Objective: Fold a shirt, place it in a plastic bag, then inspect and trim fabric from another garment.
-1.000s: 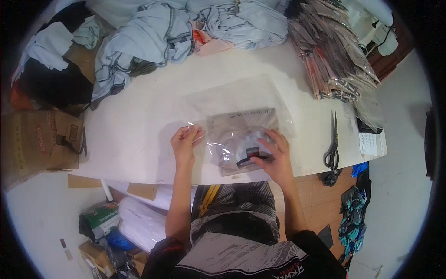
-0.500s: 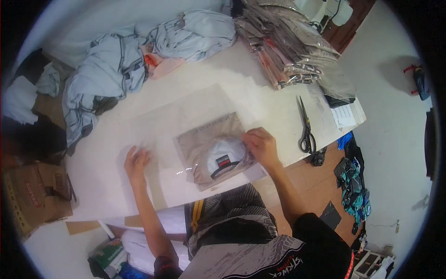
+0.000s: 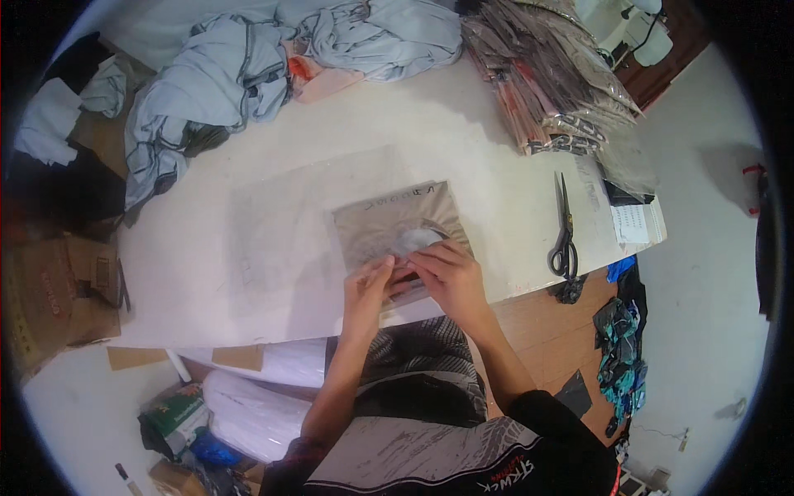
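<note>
A folded beige garment with dark lettering and a pale round collar area lies near the table's front edge; whether it is bagged is hard to tell. My left hand is at its lower left, fingertips pinched at the collar. My right hand meets it there, fingers bent over the same spot and hiding much of it. A flat clear plastic bag lies just to the left of the garment.
Pale clothes line the back of the white table, bagged garments are piled back right. Black scissors lie at the right, a cardboard box at the left. A sewing machine stands behind the pile.
My left hand has let go of the clear bag, which now lies left of the garment, and has moved onto the collar. My right hand has drawn in beside it.
</note>
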The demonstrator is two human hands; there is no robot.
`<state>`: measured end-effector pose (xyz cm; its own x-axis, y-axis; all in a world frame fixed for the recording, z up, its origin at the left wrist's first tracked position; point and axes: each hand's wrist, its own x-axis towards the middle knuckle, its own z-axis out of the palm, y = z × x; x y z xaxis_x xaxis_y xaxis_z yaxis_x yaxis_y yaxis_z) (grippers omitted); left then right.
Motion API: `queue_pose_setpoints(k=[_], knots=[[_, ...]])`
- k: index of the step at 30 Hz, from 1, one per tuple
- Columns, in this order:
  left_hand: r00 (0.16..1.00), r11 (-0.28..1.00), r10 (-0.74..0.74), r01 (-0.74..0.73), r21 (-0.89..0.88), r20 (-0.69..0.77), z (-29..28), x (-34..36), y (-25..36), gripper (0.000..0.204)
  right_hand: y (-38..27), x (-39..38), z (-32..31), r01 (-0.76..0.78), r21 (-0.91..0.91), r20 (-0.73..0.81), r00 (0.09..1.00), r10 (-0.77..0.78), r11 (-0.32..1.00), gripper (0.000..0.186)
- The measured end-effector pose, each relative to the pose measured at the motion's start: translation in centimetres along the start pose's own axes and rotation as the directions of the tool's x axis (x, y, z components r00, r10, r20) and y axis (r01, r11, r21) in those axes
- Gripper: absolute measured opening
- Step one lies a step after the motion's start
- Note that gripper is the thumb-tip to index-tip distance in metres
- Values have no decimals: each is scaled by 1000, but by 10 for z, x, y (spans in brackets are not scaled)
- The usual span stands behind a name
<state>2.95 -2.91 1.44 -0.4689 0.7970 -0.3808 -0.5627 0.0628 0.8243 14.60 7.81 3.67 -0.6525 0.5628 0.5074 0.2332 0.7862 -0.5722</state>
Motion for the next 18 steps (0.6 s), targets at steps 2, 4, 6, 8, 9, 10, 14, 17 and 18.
queue_pose_setpoints(k=[2,4,6,8,9,10,14,17,18], knots=[[999,994,34,-36,-102,-17,-2,1,-7,27,-3,0,-4,41,39,18,999,-42,998,14],[1000,979,7,-7,-203,0,-7,2,-9,25,-6,-3,-8,2,133,116,993,-17,991,17],[999,952,-27,36,-303,34,-10,3,-10,24,1,-6,-9,24,162,118,992,-44,986,19],[999,937,-51,48,-345,0,-13,3,-8,26,5,-9,-8,54,196,122,989,-79,979,20],[999,938,-50,48,-344,2,-12,2,-6,26,6,-10,-7,52,180,119,990,-75,982,20],[999,938,-50,54,-343,20,-10,-1,-4,27,6,-10,-7,51,164,116,991,-71,985,21],[999,945,-40,43,-323,16,-11,-2,-6,24,0,-6,-12,43,126,169,984,-64,991,24],[998,962,-36,23,-271,-43,-10,-2,-10,19,7,-9,-10,198,47,148,968,-203,979,29],[998,962,-37,23,-272,-45,-11,-2,-10,19,5,-8,-10,213,38,143,966,-217,976,31]])
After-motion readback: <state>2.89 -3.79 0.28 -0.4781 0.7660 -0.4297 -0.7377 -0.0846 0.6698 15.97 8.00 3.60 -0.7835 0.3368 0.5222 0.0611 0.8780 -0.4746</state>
